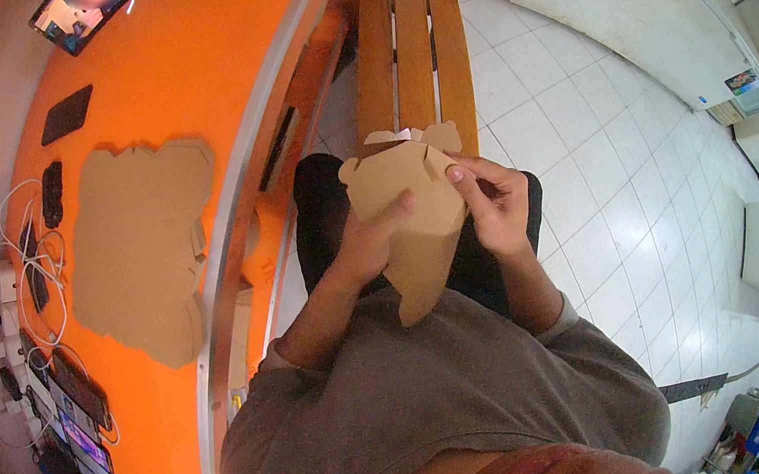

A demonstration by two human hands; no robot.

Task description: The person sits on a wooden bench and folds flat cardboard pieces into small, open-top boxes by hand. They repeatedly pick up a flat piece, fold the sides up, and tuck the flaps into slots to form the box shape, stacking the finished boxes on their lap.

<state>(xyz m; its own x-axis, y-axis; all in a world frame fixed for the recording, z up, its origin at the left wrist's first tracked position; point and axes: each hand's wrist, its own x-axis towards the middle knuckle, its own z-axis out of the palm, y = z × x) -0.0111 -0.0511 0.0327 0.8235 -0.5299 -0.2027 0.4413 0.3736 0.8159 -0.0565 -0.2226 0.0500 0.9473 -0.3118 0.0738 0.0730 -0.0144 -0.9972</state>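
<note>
A brown cardboard box blank [407, 191], partly folded, is held over my lap. My left hand [375, 238] grips its left side, the thumb lying across the panel and the other fingers hidden behind. At the upper right corner, my right hand [493, 202] pinches a small flap between thumb and fingers. A long pointed panel of the blank hangs down toward my shirt. Beyond it, more folded cardboard edges [441, 137] show against the bench; whether they belong to the same piece I cannot tell.
Flat cardboard blanks [138, 249] lie on the orange counter [197, 66] at my left, near a dark tablet [67, 114], white cables [49, 260] and several phones [79, 432]. A slatted wooden bench [409, 59] is before me. A white chest freezer [622, 1] stands on the tiled floor.
</note>
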